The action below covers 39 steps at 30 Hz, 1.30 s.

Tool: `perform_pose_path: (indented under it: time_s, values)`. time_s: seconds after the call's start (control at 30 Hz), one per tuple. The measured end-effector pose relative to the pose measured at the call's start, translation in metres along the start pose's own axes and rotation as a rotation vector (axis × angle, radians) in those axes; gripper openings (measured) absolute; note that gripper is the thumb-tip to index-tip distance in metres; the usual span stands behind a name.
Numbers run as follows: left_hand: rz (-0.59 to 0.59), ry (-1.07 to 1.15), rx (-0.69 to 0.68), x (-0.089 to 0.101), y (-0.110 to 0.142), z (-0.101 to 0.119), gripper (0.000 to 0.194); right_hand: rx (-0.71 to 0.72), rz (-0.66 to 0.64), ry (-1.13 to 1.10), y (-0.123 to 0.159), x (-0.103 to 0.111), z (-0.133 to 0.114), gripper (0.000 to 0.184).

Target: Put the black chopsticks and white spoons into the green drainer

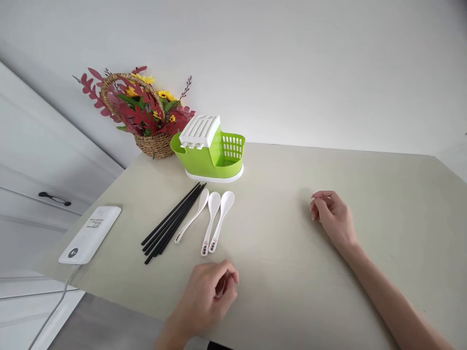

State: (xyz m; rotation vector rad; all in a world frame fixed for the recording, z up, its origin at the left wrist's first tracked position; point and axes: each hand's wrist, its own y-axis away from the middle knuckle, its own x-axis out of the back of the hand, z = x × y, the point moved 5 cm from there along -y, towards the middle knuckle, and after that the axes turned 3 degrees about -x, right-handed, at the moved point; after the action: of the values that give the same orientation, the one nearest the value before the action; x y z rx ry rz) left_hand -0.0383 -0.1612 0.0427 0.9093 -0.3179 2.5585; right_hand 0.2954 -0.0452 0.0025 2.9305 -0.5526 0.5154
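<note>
My left hand (209, 294) is loosely curled near the front edge of the table, with nothing seen in its fingers. Just beyond it lie white spoons (221, 218), three in all, with printed handle ends pointing towards me. Left of the spoons is a slanted bundle of black chopsticks (171, 226). Behind these stands a green cutlery holder (199, 163) with a white slatted top and a white base. My right hand (335, 218) rests on the table further right, fingers bent in and nothing visible in them. Neither hand touches any of the objects.
A wicker basket (155, 145) of red leaves and yellow flowers stands at the back left, beside the holder. On the table's left edge lies a white power strip-like device (91, 233) with a cable hanging down. White cabinet doors (44, 146) are at the left; a wall is behind.
</note>
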Motion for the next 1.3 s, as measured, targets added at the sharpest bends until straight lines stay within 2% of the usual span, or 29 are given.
perform_pose_path:
  time_s: [0.07,0.17,0.4,1.3]
  values:
    - [0.014,0.058,0.095,-0.003,0.002,-0.003,0.014,-0.005,-0.003,-0.004,-0.001,0.000,0.001,0.011]
    - [0.053,0.089,0.160,-0.003,0.002,-0.006,0.014,-0.003,-0.006,0.000,-0.002,0.000,0.003,0.011]
    - [0.066,0.000,0.140,-0.005,-0.004,-0.005,0.015,0.002,0.002,0.015,-0.001,0.002,0.001,0.010]
    - [0.072,0.000,0.168,-0.004,-0.007,-0.001,0.020,-0.021,0.005,0.033,0.003,0.002,-0.007,0.010]
